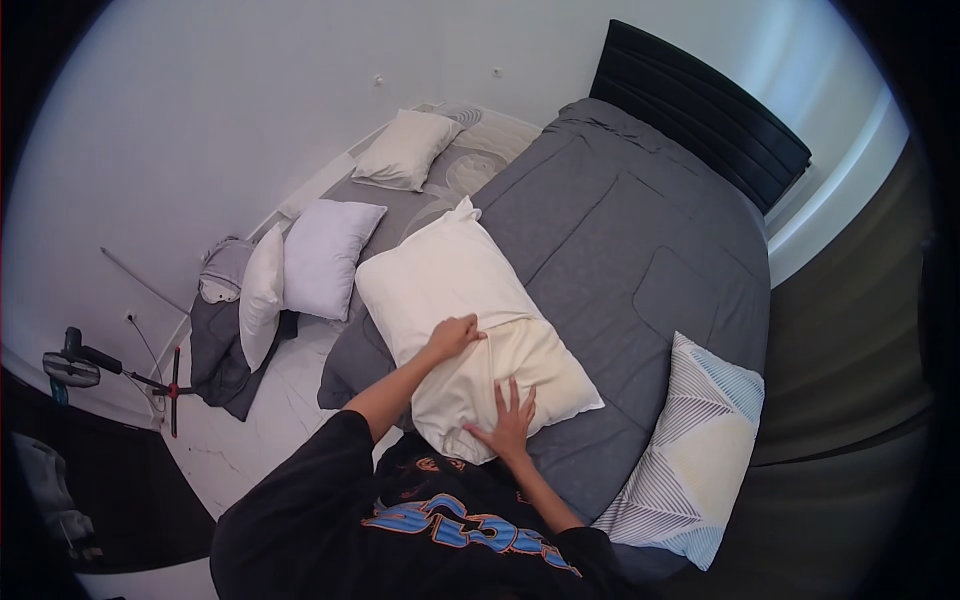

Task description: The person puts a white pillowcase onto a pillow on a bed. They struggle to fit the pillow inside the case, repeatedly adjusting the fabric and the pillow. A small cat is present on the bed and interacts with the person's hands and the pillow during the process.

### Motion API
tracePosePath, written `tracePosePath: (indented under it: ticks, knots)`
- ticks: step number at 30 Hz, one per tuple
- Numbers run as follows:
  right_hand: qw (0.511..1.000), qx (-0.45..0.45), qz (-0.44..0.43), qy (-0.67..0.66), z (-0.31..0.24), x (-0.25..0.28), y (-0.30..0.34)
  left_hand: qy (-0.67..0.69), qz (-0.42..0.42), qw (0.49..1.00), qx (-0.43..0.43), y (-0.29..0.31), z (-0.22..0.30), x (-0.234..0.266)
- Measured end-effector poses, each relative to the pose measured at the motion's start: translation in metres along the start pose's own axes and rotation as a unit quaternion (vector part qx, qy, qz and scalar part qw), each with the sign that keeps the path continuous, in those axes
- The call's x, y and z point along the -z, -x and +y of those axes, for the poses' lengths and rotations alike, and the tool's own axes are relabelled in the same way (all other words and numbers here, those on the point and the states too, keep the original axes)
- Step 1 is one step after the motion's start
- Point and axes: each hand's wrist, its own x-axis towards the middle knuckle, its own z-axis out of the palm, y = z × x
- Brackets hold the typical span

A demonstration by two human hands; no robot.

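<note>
In front of me a cream pillow (545, 370) lies across the near side of the bed, partly inside a white pillowcase (440, 270). The case's edge runs over the pillow's middle, and a fold of its cloth hangs toward me. My left hand (455, 338) is closed on that edge, fingers curled in a pinch. Lower and to the right, my right hand (508, 428) rests on the cloth with its fingers spread, gripping nothing. What lies under the fold is hidden.
Dark grey bedding (610, 240) covers the bed below a black headboard (705, 110). A patterned pillow (700, 450) lies at right. To the left are a lilac pillow (325, 258), two white pillows (405, 150), a grey cloth heap (225, 350) and a garment steamer-like device (75, 365).
</note>
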Motion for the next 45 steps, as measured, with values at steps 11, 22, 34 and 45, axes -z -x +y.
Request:
tracePosePath:
  ticks: [11, 22, 34, 45]
  knots:
    - [0.99, 0.137, -0.003, 0.023, -0.002, -0.021, -0.067, -0.072, 0.041, 0.994, -0.072, 0.019, -0.017, 0.019]
    - [0.961, -0.001, -0.114, -0.253, 0.049, -0.086, 0.006, 0.134, -0.151, 0.937, -0.286, 0.144, 0.112, -0.052]
    - [0.984, 0.169, -0.016, -0.058, -0.022, -0.012, -0.032, 0.201, 0.099, 0.974, 0.039, 0.126, -0.015, -0.006]
    - [0.987, 0.097, -0.113, -0.054, -0.015, -0.069, -0.086, 0.234, 0.245, 0.912, 0.231, 0.096, -0.081, -0.062]
